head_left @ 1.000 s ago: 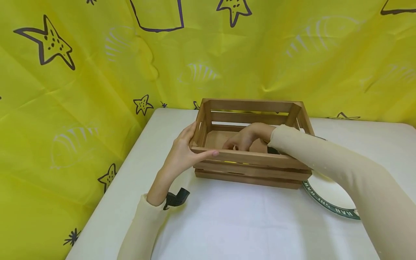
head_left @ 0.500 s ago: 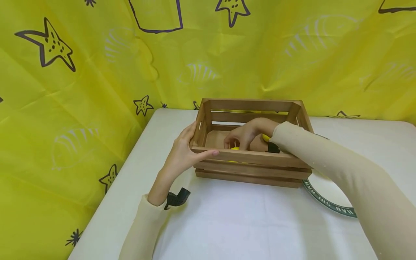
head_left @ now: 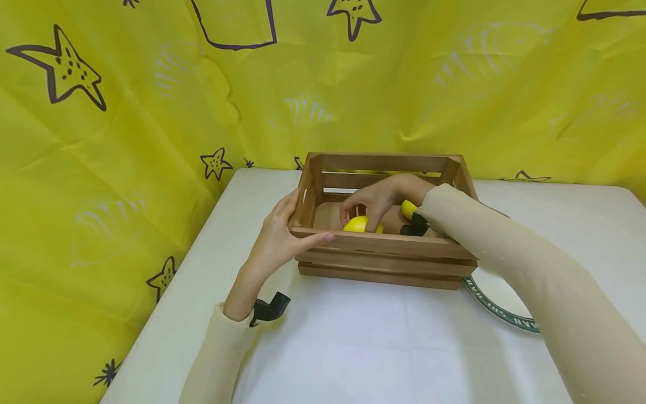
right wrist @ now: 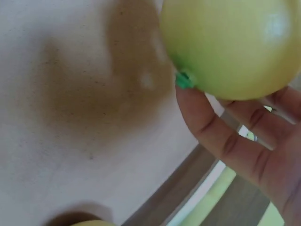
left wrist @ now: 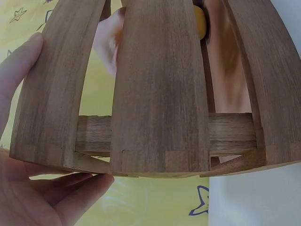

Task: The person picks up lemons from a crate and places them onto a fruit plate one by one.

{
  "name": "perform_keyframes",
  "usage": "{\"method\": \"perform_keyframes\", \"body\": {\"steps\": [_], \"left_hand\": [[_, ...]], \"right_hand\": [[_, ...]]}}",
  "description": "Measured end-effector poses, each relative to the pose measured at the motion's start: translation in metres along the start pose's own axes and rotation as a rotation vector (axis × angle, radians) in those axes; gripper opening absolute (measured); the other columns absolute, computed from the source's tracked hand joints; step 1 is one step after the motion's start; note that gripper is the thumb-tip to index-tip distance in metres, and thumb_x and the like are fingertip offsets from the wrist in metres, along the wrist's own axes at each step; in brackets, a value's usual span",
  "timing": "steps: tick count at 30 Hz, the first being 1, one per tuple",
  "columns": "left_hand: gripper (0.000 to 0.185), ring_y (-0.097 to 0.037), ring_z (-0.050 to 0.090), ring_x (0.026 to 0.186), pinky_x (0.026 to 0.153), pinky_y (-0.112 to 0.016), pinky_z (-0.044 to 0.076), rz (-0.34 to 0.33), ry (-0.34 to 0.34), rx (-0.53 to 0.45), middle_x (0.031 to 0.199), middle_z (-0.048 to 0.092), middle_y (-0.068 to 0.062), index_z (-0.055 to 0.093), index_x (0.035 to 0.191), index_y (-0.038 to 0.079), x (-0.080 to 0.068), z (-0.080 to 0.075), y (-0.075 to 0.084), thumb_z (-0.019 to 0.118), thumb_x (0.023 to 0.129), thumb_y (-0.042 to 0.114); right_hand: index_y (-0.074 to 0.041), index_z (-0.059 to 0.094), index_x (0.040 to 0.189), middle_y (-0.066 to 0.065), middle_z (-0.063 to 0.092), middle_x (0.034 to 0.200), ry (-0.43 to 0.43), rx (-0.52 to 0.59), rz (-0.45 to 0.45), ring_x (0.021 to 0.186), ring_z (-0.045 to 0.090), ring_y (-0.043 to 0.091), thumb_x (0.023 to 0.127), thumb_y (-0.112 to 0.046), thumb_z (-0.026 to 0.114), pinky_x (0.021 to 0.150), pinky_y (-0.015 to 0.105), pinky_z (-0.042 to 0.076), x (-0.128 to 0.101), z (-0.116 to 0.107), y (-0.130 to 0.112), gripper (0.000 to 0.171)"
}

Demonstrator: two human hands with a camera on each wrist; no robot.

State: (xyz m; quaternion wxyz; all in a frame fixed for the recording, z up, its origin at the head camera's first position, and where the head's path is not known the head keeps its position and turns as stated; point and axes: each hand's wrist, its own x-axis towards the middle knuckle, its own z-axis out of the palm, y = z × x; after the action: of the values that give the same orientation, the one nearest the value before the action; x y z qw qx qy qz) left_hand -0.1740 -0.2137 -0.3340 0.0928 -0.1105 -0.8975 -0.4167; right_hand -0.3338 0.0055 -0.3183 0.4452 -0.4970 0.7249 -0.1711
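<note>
A slatted wooden crate stands on the white table. My left hand grips its front left corner, thumb along the top front slat and fingers on the end wall; in the left wrist view that hand lies at the crate slats. My right hand reaches down inside the crate and holds a yellow lemon. The right wrist view shows the lemon against my fingers, above the crate floor. A second yellow fruit shows behind my right wrist.
A white plate with a dark green rim lies to the right of the crate, partly hidden by it and by my right forearm. A yellow curtain with stars hangs behind and to the left of the table.
My right hand has risen inside the crate, bringing the lemon up above the front slat. My left hand has stayed on the crate's corner.
</note>
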Motion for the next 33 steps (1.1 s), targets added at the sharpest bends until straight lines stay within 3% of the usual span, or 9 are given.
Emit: {"method": "perform_keyframes", "body": {"steps": [8,18,25,33], "left_hand": [[0.108,-0.032,0.035,0.140,0.107,-0.053,0.039,0.018,0.004,-0.009,0.156,0.032,-0.010,0.025,0.155,0.010,0.001,-0.001,0.003,0.087,0.072,0.039],[0.108,-0.032,0.036,0.139,0.107,-0.054,0.039,0.021,-0.002,-0.030,0.156,0.033,-0.011,0.026,0.155,0.009,0.000,0.003,0.005,0.088,0.071,0.038],[0.108,-0.033,0.036,0.140,0.107,-0.053,0.039,-0.019,-0.002,-0.016,0.156,0.032,-0.011,0.026,0.155,0.008,-0.003,0.000,0.003,0.087,0.072,0.040],[0.106,-0.033,0.035,0.140,0.108,-0.053,0.038,-0.006,0.003,-0.024,0.156,0.033,-0.011,0.027,0.155,0.009,-0.002,-0.002,0.002,0.087,0.073,0.039]], "right_hand": [[-0.007,0.057,0.115,0.005,0.059,0.108,0.028,-0.027,-0.122,0.097,0.054,0.022,0.075,-0.014,0.076,0.087,0.041,0.046,-0.006,-0.007,-0.004,0.045],[-0.005,0.056,0.115,0.006,0.058,0.107,0.043,0.001,-0.169,0.096,0.053,0.022,0.077,-0.011,0.076,0.086,0.035,0.045,-0.012,-0.004,-0.006,0.043],[-0.005,0.056,0.113,0.004,0.058,0.103,0.040,-0.050,-0.179,0.094,0.052,0.021,0.076,-0.011,0.075,0.088,0.039,0.044,-0.007,-0.007,-0.014,0.042],[-0.008,0.056,0.113,0.003,0.056,0.106,0.082,-0.109,-0.109,0.095,0.050,0.021,0.076,-0.011,0.073,0.086,0.036,0.043,-0.018,-0.013,-0.028,0.041]]}}
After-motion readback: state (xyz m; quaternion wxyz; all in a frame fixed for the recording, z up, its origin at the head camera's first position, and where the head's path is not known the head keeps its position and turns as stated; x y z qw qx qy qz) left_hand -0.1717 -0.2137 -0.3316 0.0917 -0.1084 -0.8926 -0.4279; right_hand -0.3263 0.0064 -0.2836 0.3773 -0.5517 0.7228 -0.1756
